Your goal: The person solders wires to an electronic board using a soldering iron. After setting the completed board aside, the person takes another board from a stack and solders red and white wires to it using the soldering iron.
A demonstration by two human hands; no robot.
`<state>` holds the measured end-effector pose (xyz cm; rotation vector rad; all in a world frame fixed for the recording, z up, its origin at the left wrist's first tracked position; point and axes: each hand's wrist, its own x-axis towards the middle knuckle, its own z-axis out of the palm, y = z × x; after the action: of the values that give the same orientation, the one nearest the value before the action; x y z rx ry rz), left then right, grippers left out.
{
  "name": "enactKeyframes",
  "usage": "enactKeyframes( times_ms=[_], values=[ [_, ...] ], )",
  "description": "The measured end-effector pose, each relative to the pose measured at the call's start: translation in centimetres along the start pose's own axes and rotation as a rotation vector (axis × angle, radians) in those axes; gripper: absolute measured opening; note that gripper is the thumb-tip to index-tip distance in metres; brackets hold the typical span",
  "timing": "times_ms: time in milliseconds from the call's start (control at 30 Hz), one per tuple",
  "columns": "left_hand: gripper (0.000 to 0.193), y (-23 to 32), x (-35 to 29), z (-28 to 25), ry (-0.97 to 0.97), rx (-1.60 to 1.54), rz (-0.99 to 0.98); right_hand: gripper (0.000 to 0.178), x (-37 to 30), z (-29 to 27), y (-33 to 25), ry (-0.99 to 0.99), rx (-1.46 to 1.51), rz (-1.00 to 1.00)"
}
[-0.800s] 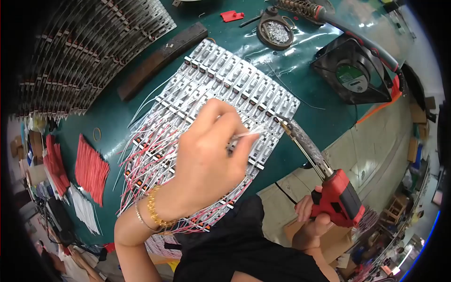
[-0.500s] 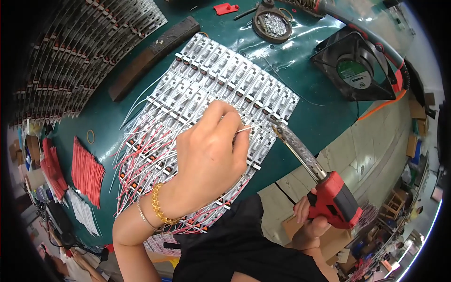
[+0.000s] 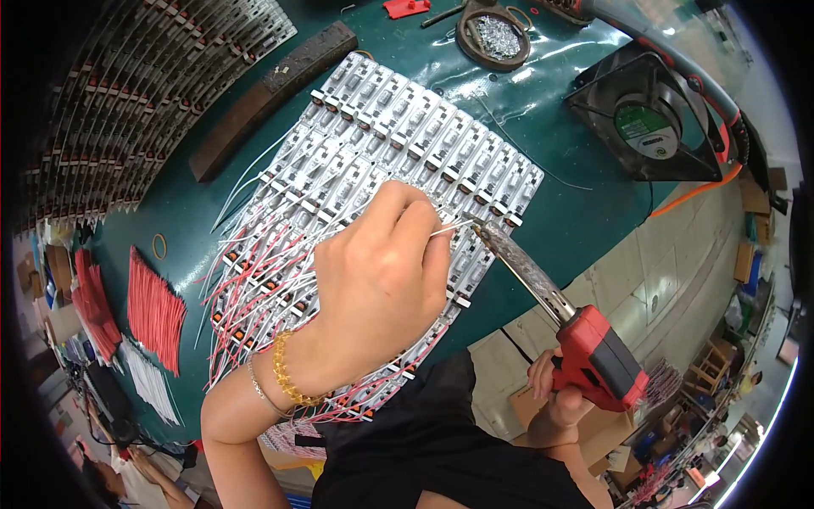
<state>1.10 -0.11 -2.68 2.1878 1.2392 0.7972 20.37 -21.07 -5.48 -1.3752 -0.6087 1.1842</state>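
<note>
Nearest us, our right hand (image 3: 560, 399) is wrapped around the grip of a red-and-black soldering gun (image 3: 602, 360), whose metal barrel slants up and left over the green table (image 3: 564, 242). Our left hand (image 3: 381, 263) bends over the middle of a panel of small silvery modules (image 3: 445, 144), thumb and fingertips pinching a thin white wire (image 3: 445, 228). The wire's end pokes out to the right of the fingers, just beside the gun's tip; we cannot tell whether they touch. The hands themselves are well apart.

Red and white leads (image 3: 263, 280) fan out at the panel's left. Beyond them lie a bundle of white wires (image 3: 148, 382) and a bundle of red wires (image 3: 155, 314).

Past the panel's far side we see a round dark dish (image 3: 507, 65) holding a heap of small shiny bits (image 3: 498, 38), with a black fan (image 3: 649, 123) to its right.

Compared with the earliest frame, the gun's tip has come left, closing the gap to the wire's end, while both hands keep their grips.
</note>
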Motion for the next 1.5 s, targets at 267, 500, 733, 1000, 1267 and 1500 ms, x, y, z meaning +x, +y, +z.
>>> enactKeyframes(
  times_ms=[267,500,733,1000,1267,1500],
  values=[
    [0.011,0.0,0.0,0.0,-0.004,-0.011,-0.002,0.066,-0.3,0.2,0.1,0.122,-0.397,-0.143],
    [0.011,0.0,0.0,0.0,-0.001,0.0,0.001,0.066,0.8,1.1,-1.4,-0.006,-0.145,-0.052],
    [0.009,1.0,0.2,-1.0,-0.027,-0.119,-0.069,0.093,0.7,0.7,-1.6,-0.143,-0.132,-0.114],
    [0.007,1.1,0.1,-0.1,-0.099,-0.139,-0.075,0.092,0.2,0.5,-1.3,-0.095,-0.086,-0.149],
    [0.009,0.7,-0.1,0.7,-0.046,-0.1,0.019,0.076,-0.4,0.3,-0.7,0.053,0.11,-0.014],
    [0.01,0.7,-0.2,0.8,-0.066,-0.079,0.018,0.072,-1.4,-2.0,0.6,0.005,-0.447,-0.112]
  ],
)
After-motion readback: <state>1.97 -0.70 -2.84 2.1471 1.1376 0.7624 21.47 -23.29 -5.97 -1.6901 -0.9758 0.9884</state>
